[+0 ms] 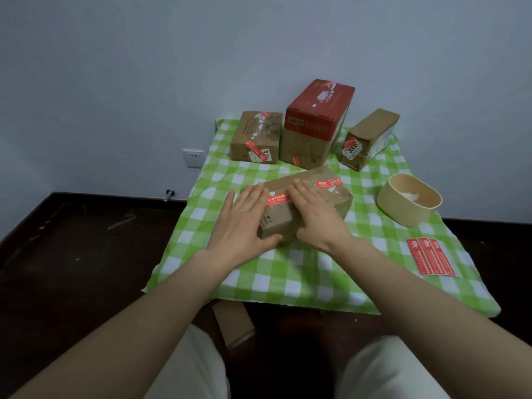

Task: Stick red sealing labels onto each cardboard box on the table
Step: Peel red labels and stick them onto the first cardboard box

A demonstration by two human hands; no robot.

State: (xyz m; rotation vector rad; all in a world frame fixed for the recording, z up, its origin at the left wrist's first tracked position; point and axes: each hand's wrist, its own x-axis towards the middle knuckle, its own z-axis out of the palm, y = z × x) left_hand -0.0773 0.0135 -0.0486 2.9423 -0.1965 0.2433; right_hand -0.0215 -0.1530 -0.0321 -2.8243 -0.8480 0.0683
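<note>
Green-checked counter [288, 272], and I'm pressing my left hand [244, 220] and right hand [315, 214] flat, fingers straight, gripping nothing, on the middle cardboard box [276, 223], either side of its red label [277, 198]. Guessing uneven pressure is risking wrinkles or a lifting edge.

A plain, pale blue-grey wall [115, 67] fills the upper half of the view, evenly and dimly lit. A white socket [193, 158] is set low in the wall, just left of the counter's far-left corner. Below it, a dark skirting board [86, 196] meets a dark wooden floor [72, 254], and a small metal doorstop [169, 194] sticks out near the skirting. The low counter [288, 283] stands against the wall, covered by a green-and-white checked cloth [218, 174].
</note>
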